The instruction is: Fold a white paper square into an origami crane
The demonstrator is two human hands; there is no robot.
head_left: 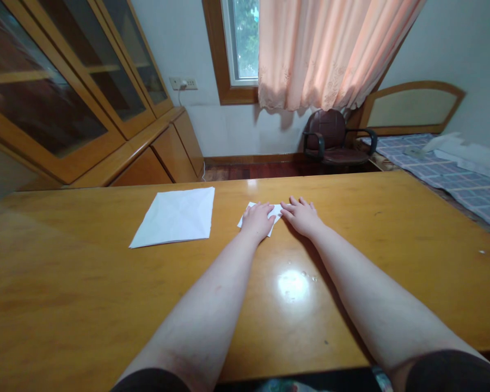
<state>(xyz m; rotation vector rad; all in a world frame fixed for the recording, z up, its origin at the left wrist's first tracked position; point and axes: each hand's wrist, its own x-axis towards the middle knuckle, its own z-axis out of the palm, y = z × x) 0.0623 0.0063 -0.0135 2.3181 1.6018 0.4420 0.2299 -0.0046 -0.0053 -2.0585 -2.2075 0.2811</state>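
Observation:
A small folded piece of white paper lies on the wooden table, mostly covered by my hands. My left hand rests flat on it, fingers together and stretched forward, pressing it down. My right hand lies beside it with fingers spread, its fingertips touching the paper's right edge. Neither hand grips anything.
A stack of square white paper sheets lies left of my hands. Beyond the table's far edge stand a dark office chair, a wooden cabinet with glass doors at left and a bed at right.

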